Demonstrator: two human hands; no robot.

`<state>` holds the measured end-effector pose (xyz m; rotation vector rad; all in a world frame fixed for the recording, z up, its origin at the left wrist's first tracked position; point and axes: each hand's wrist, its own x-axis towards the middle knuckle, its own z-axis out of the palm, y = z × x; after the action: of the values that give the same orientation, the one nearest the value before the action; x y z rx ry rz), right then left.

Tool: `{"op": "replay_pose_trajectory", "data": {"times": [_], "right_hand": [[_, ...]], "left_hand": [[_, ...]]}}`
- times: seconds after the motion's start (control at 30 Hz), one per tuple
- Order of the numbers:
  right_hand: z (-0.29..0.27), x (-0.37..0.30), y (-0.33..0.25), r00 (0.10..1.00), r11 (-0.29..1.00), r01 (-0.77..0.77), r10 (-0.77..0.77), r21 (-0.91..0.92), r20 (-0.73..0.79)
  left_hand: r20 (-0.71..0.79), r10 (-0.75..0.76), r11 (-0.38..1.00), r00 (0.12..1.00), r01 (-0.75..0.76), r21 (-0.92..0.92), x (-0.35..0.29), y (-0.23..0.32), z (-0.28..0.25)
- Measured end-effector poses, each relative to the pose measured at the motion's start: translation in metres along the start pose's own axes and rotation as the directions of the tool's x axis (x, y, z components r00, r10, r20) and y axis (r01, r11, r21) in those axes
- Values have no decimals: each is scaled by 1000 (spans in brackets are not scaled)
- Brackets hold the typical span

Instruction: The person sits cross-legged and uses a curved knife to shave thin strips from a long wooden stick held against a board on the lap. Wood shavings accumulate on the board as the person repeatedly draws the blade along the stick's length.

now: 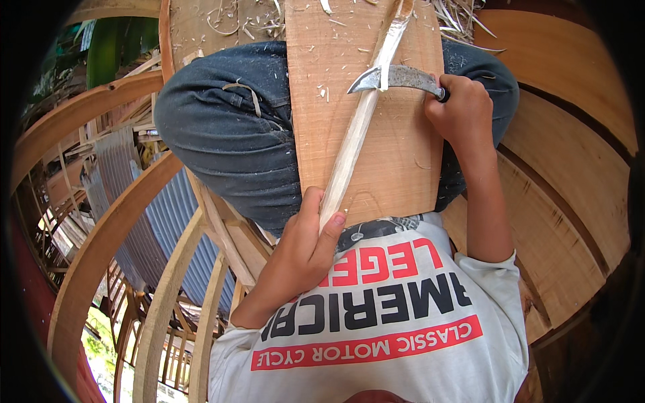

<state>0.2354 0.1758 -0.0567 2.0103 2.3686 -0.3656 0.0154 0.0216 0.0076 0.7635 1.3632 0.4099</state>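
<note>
A long, pale wooden stick (350, 143) lies slantwise over a flat board (403, 171) across my lap. My left hand (310, 243) grips the stick's near end, thumb on one side and fingers on the other. In my right hand (463, 111) is the dark handle of a curved knife (411, 77), closed in my fingers. Its grey blade reaches left across the stick, and the pointed tip sticks out past it. A thin white shaving (384, 75) stands at the blade where it meets the wood. Beyond the blade, the stick's far end still shows some brown surface.
Curled shavings (459, 20) are heaped beyond the board on the right, with more scattered on the planks (201, 23) at the far left. Curved wooden rails (107, 248) stand at my left, corrugated metal sheets (144, 208) below them. Wide planks (557, 181) extend to my right.
</note>
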Motion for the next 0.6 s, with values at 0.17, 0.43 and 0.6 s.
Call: {"op": "replay_pose_trajectory", "data": {"times": [0.17, 0.43, 0.6], "right_hand": [[2, 5, 0, 999, 1000, -27, 27, -7, -24], [5, 24, 7, 994, 994, -106, 105, -30, -22], [7, 39, 14, 990, 990, -129, 124, -63, -74]], "left_hand": [[-18, -2, 1000, 1000, 1, -4, 0, 1, 3], [-20, -8, 1000, 1000, 8, -15, 1, -3, 3], [-16, 7, 998, 1000, -8, -60, 1, -8, 4]]}}
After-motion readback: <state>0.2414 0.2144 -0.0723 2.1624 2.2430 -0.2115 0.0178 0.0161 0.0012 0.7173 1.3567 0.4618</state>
